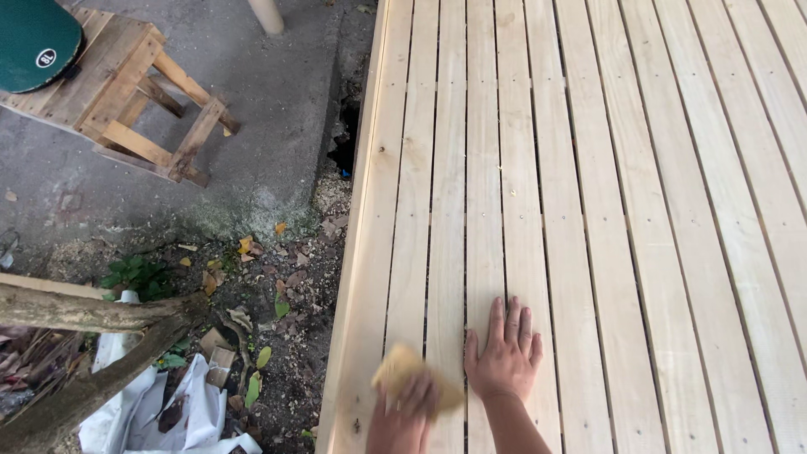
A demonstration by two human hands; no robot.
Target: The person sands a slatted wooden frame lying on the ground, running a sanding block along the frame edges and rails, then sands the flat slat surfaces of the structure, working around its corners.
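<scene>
Near the lower edge of the view, on a broad deck of pale, unfinished wooden slats (588, 210) that run away from the camera, both of the person's hands are down on the boards. Left hand (405, 412) has its grip closed around a small yellowish-tan pad (403, 370) (its texture is blurred, so whether it is sandpaper, sponge or cloth cannot be told), fingers curled over the near end of it and pressing it onto the slats close to the deck's left border. Right hand (504, 357) lies just beside it, flat and palm down, fingers spread and straight, its grip fully open and holding nothing; it rests across two neighbouring slats, with the forearm leading back out of the bottom of the picture. The two hands are close but not touching.

Left of the deck the ground drops to grey concrete (269, 109) and a patch of dark soil strewn with dry leaves and sawdust (277, 286). A small stool of rough light-brown timber (139, 101) stands tilted on the concrete at upper left, with a dark green rounded object (34, 42) on top. Two weathered brown branches (92, 336) cross the lower left corner above a crumpled white plastic sheet (185, 412).
</scene>
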